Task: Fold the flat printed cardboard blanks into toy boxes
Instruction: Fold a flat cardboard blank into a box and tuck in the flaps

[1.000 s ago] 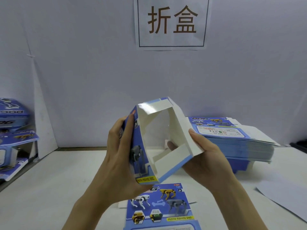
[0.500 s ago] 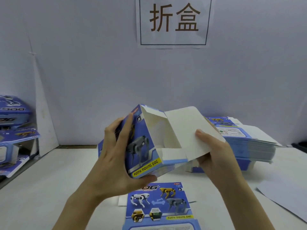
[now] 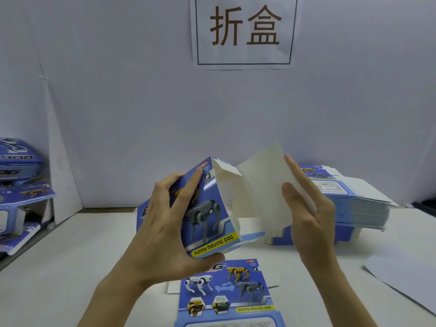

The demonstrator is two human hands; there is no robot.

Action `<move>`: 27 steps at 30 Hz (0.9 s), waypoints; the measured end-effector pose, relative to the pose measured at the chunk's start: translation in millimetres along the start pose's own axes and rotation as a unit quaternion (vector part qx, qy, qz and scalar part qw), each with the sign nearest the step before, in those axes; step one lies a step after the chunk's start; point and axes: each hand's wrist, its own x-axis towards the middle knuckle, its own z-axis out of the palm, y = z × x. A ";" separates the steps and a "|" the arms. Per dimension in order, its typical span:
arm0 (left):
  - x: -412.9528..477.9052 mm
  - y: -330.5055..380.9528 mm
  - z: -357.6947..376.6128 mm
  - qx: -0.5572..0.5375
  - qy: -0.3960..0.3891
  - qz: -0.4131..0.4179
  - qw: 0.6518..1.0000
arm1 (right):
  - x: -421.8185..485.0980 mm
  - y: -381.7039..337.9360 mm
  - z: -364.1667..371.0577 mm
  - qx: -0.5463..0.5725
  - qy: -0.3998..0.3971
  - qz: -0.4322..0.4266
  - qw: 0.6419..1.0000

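The half-formed box (image 3: 207, 208) was up off the bench (image 3: 70, 267), my left hand (image 3: 165, 223) gripping its printed side from 9 o'clock. At its 3 o'clock my right hand (image 3: 309, 215) lay straight-fingered against the open white flap (image 3: 262, 185). I judged it best to crease that flap squarely on its score before tucking.

Single view: head-worn wide-angle camera. Faces forward and down across tabletop (image 3: 70, 267) to wall (image 3: 141, 114) straight ahead; sign (image 3: 244, 31) at top centre. Close to lens, mid-frame: left hand (image 3: 162, 232), right hand (image 3: 309, 215), box (image 3: 207, 208). Forearms (image 3: 113, 298) enter from bottom edge.
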 end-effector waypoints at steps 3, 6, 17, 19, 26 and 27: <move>0.6 1.7 -0.7 0.025 0.002 0.015 1.000 | -1.7 3.4 0.5 -0.076 -0.007 -0.055 0.996; 1.3 0.9 -0.9 0.067 0.007 0.024 0.997 | 0.3 1.5 0.3 -0.067 -0.046 -0.056 0.995; 1.1 -4.3 -9.9 0.105 0.033 0.050 0.993 | 12.8 -15.0 -8.1 0.368 -0.080 0.265 0.888; 0.9 -2.5 -8.6 0.122 0.029 0.054 0.991 | 14.6 -16.3 -11.2 0.354 -0.129 0.282 0.882; 3.6 1.2 4.4 0.154 0.020 0.075 0.985 | 14.2 -11.2 -9.5 0.206 -0.103 0.342 0.911; 3.5 0.6 3.9 0.156 0.022 0.074 0.985 | 14.5 -9.5 -8.5 0.182 -0.088 0.346 0.916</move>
